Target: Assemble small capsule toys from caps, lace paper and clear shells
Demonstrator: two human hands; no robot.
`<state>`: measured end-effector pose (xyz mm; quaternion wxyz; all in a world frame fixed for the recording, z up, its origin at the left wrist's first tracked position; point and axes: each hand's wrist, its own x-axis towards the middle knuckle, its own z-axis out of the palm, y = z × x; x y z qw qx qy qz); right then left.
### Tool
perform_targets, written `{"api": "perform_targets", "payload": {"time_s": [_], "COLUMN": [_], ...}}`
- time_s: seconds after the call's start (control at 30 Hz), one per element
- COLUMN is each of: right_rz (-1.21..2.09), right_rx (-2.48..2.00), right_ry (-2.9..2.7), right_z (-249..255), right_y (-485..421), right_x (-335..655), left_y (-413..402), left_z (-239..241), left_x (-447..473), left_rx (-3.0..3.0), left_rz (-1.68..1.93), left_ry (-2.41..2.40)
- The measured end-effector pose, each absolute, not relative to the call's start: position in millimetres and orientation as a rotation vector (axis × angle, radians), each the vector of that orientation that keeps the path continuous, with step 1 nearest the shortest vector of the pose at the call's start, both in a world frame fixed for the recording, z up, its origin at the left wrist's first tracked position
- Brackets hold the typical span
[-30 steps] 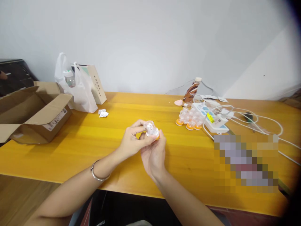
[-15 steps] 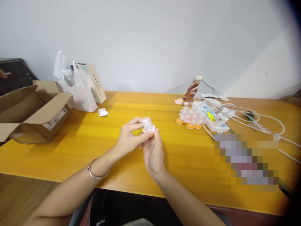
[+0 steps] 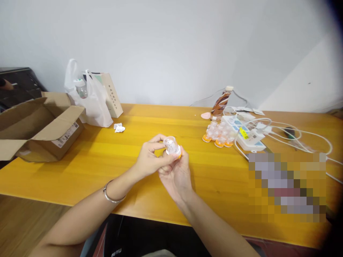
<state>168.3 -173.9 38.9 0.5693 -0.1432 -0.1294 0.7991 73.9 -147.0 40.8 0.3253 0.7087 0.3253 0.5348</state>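
Above the wooden table [image 3: 128, 146], both hands hold a small clear plastic container [image 3: 171, 144] with a white and orange ring at its lower end. Something whitish shows inside it. My left hand [image 3: 152, 157] grips it from the left, thumb across the ring and fingers at its side. My right hand [image 3: 178, 173] wraps round the lower end, palm turned up; part of its fingers is hidden behind the left hand. Similar clear containers [image 3: 218, 132] with orange ends stand clustered on the table to the right.
An open cardboard box [image 3: 63, 141], a white plastic bag [image 3: 95, 107] and a beige box [image 3: 114, 98] stand left. Crumpled wrappers [image 3: 119, 127] lie nearby. Rightward are a brown drink bottle [image 3: 221, 103], a power strip [image 3: 248, 137], white cables [image 3: 297, 126] and a blurred-out item [image 3: 284, 189].
The container has tilted in my hands, so more of its rounded clear top and orange rim show. Both hands shifted slightly. The whole scene has moved a little to the right in view.
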Motion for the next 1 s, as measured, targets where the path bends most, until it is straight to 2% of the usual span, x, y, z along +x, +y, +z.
{"api": "perform_targets", "payload": {"time_s": [0.23,0.53,0.83,1.0], "right_rz": [1.992,1.757,1.467,1.531], "right_rx": [-0.295,-0.388,-0.46,-0.429], "right_ry": [-0.38,-0.554,-0.655,-0.671], "right_z": [37,33,22,28], "right_y": [-170,-173,-174,-177], "right_x": [172,170,165,166], "left_y": [-149,-147,-152,-151], "left_z": [45,52,48,48], "left_x": [71,66,76,72], "left_rx": [1.905,1.676,1.817,1.834], "left_rz": [1.415,1.288,1.445,1.416], "left_ry": [0.895,1.004,1.109,0.977]}}
